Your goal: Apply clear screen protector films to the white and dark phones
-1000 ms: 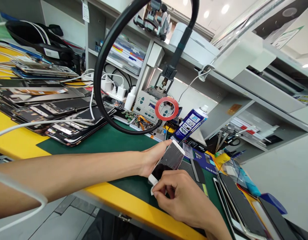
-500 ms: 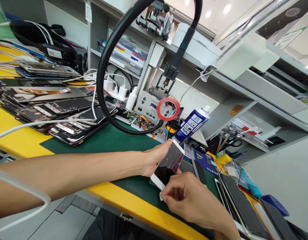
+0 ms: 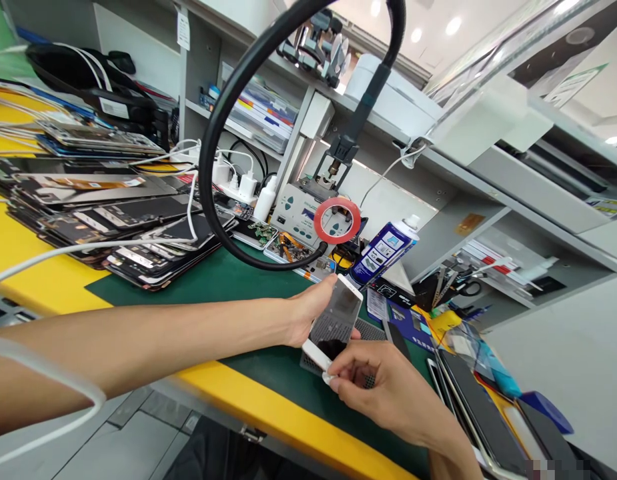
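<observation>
Head view: your left hand grips the phone over the counter, long axis slanting away and rightward. Your right hand is at its near end — fingers pinched on a white scrap, phone just ahead, contact unclear.

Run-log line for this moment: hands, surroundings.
left hand: holds phone, screen up | right hand: pinches small white piece near phone's lower end | nearby: green mat, blue spray can
</observation>
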A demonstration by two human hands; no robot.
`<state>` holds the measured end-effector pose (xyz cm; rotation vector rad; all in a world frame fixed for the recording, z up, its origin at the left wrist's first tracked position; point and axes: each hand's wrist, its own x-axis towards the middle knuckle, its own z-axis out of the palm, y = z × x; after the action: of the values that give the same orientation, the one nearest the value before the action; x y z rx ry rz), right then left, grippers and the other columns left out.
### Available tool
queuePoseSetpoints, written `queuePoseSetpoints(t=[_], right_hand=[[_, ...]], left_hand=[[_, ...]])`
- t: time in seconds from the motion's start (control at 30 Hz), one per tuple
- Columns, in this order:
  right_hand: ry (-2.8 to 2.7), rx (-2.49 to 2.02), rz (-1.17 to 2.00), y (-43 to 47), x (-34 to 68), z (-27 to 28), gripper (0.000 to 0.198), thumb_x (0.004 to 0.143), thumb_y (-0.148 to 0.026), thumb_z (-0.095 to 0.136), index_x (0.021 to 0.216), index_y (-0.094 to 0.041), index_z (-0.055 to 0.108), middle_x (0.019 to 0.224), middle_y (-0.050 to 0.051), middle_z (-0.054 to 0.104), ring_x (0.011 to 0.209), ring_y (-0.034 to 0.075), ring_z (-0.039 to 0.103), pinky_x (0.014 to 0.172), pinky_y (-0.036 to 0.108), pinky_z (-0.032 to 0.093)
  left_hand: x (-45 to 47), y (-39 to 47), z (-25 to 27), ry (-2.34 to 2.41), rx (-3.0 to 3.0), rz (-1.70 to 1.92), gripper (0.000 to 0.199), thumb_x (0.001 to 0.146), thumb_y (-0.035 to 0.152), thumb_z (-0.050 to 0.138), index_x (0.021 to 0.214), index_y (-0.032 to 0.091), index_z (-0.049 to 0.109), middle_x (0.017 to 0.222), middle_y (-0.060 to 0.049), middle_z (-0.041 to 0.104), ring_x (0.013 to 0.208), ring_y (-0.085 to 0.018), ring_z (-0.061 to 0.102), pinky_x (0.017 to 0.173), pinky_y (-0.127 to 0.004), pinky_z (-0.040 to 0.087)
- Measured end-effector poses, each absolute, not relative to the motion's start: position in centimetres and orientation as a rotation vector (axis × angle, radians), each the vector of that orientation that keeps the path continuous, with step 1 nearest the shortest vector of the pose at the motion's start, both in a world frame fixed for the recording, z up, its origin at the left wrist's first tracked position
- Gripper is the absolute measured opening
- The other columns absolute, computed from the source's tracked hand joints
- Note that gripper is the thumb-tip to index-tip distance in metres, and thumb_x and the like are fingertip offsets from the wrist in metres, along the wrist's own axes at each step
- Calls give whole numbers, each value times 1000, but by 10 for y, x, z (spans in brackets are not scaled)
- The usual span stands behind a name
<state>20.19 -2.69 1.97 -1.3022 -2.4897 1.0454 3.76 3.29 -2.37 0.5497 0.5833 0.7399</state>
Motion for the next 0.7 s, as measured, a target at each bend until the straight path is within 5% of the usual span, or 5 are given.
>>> queuePoseSetpoints(t=[0.37,0.7], right_hand=[[-2353,-1291,1006,-20,200,17,14,83,-23,60,80,-16,72,67,2,67,57,12,54,54,23,41],[-2251,-1245,822,-11,201,10,18,89,-31,58,84,-17,69,68,4,66,58,15,60,55,25,50]], left_hand=[[33,34,-15,681,399,745,65,89,70,26,79,15,59,70,-13,69,63,-25,67,62,-34,54],[34,36,-16,554,411,804,51,87,64,40,66,19,50,57,-3,59,49,-18,56,50,-29,47]])
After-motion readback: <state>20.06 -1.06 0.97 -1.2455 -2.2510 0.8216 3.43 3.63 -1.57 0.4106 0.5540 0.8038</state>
